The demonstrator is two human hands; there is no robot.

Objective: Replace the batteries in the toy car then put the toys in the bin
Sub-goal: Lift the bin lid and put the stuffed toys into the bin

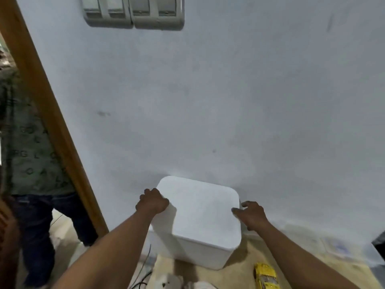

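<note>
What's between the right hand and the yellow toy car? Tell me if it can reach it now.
Probably yes. The yellow toy car lies uncovered on the floor beside that forearm. The right hand grips the edge of the bin lid, though, so it must let go first.

The bin [198, 257] and its lid [200, 209] are plain white, the toy car [265, 276] bright yellow, the floor [245, 263] sandy beige. The wall [208, 101] is pale bluish white with faint grey smudges, its switch plates [133, 13] grey, the door frame [41, 101] orange-brown wood. Another person's shirt [27, 153] is dull green patterned with darker letters, the jeans [35, 226] dark blue.
</note>
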